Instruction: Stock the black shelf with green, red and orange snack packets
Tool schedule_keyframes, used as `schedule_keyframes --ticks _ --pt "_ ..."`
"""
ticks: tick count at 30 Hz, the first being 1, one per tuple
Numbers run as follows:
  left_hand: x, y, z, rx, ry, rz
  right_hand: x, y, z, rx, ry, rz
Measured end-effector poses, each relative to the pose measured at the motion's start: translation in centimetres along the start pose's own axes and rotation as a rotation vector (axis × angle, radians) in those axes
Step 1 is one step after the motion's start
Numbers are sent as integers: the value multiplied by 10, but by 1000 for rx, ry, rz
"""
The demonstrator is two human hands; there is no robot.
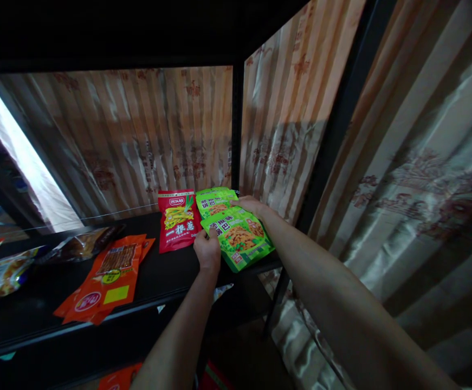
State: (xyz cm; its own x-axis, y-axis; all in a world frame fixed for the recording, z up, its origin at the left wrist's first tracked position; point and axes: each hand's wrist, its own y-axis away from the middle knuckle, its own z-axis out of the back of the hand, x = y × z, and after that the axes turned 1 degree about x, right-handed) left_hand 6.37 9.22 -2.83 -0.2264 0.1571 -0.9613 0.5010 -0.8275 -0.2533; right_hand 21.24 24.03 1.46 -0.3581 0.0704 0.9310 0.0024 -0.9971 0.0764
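Note:
A green snack packet (240, 238) lies at the right end of a black shelf (158, 281), on top of a second green packet (215, 199). My left hand (207, 250) is closed on the front packet's left edge. My right hand (253, 206) grips its far top edge, fingers curled over it. A red snack packet (176, 219) stands just left of the green ones, leaning against the back.
Orange packets (109, 276) lie stacked mid-shelf, a dark brown packet (85, 244) behind them, and yellowish bags (0, 271) at the far left. A black upright post (238, 124) stands behind the green packets. Striped patterned curtain (402, 179) hangs behind and to the right.

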Motion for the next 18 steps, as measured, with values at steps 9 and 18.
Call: schedule_keyframes --ticks 9,18 --pt "8 -4 -4 -30 56 1 7 3 3 41 91 -14" --pt "10 -8 -4 -50 -42 -16 24 40 11 -210 610 102"
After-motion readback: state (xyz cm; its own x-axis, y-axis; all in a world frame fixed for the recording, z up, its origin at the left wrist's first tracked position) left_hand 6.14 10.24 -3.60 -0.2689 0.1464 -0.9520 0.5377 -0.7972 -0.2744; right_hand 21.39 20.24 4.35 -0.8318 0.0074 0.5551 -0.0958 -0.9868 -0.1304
